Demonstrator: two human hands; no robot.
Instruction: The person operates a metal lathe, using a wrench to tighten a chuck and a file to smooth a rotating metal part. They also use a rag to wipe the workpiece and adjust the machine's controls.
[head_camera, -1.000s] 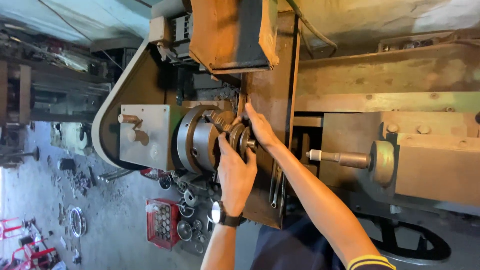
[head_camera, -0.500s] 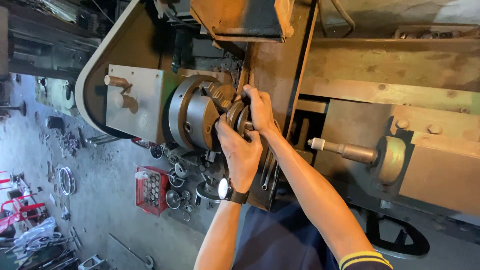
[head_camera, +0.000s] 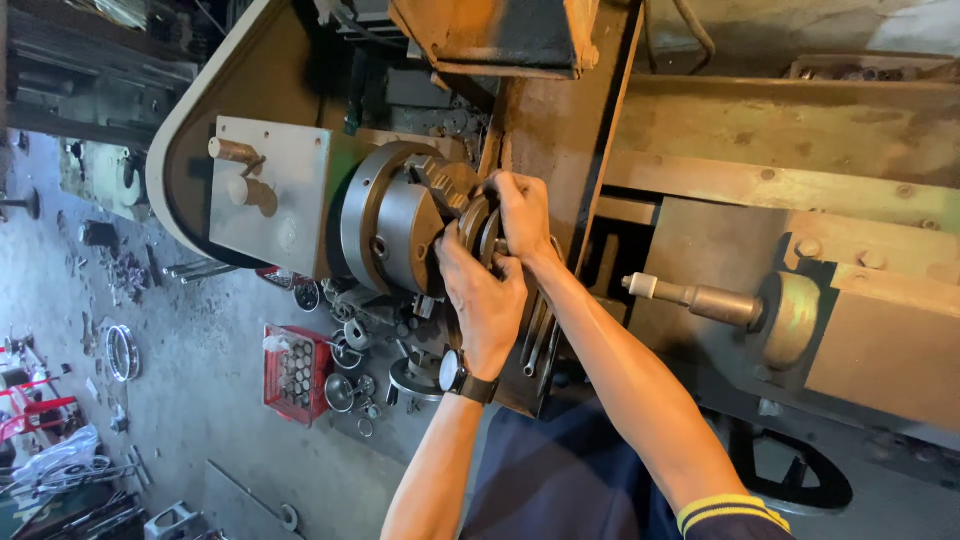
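both hands on the ring at the chuck

i've got my left hand (head_camera: 483, 300), the one with the wristwatch, spread over the dark round metal ring (head_camera: 480, 228), fingers curled onto its rim. my right hand (head_camera: 522, 212) clamps the same ring from the far side, fingers clenched around its edge. the ring sits flat against the face of the grey steel lathe chuck (head_camera: 398, 232), right at the chuck jaws. by the look of it the piece is seated there but not let go of: both hands are on it, so the securing looks unfinished. off to the right the grey steel tailstock spindle (head_camera: 690, 297) stands well apart. down on the floor, a red plastic crate (head_camera: 292, 374) of metal parts.
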